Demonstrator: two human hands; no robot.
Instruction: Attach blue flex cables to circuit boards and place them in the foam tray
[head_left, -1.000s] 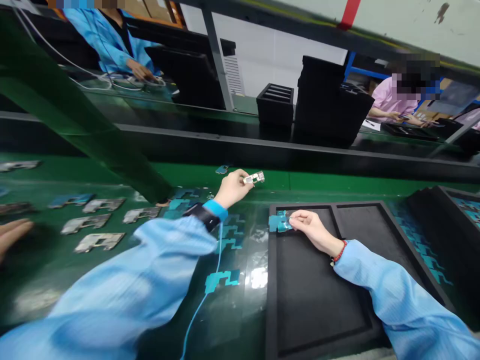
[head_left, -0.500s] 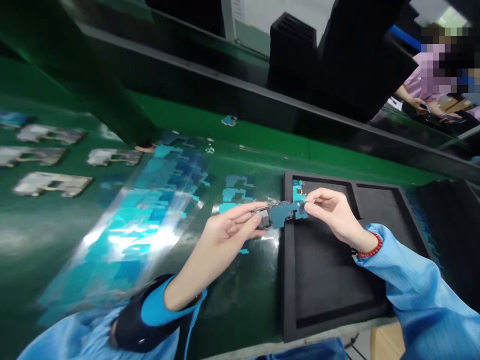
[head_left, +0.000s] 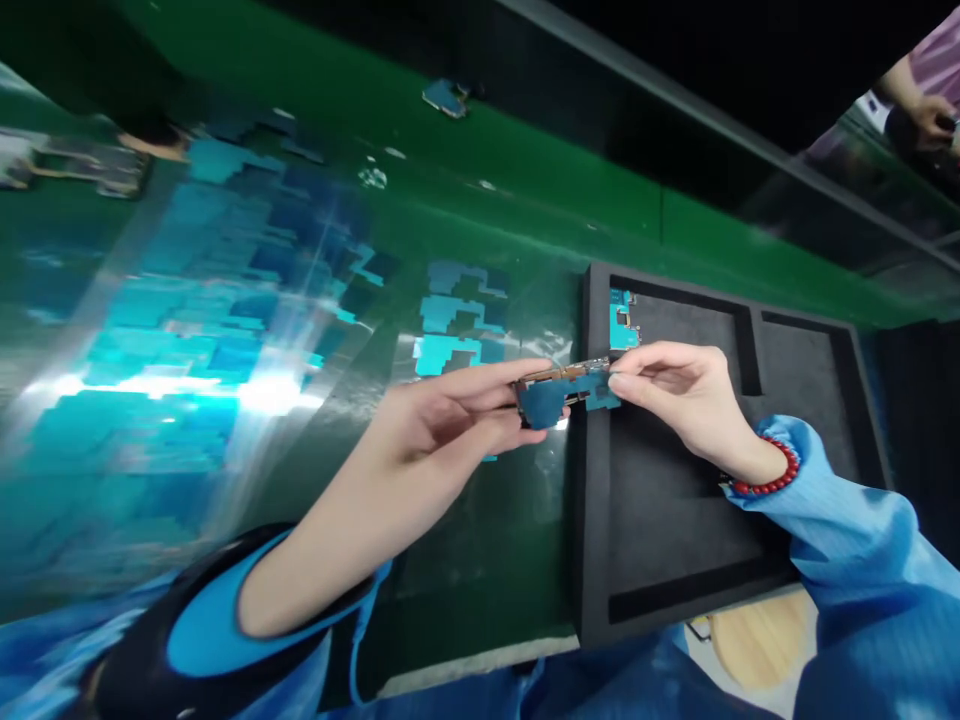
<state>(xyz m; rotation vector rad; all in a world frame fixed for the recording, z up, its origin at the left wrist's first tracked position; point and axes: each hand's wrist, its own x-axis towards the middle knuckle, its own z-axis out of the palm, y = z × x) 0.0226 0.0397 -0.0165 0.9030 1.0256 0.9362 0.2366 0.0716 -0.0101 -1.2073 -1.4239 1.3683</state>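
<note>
A blue circuit board is held in the air over the left edge of the black foam tray. My left hand pinches its left end between thumb and fingers. At its right end, the thumb and index finger of my right hand are closed on the board. Another blue board lies in the tray's upper left corner, just beyond my right hand. Several flat blue pieces rest on the green table left of the tray.
Many overlapping blue pieces cover the table's left side. A small board lies near the back ledge. Grey boards sit at far left. A person's hand shows at the upper right. A round wooden seat is below the tray.
The view has shifted closer and lower. The board between my hands has tilted, showing more of its edge, and my left fingers cover its left end differently. Both hands keep hold of it.
</note>
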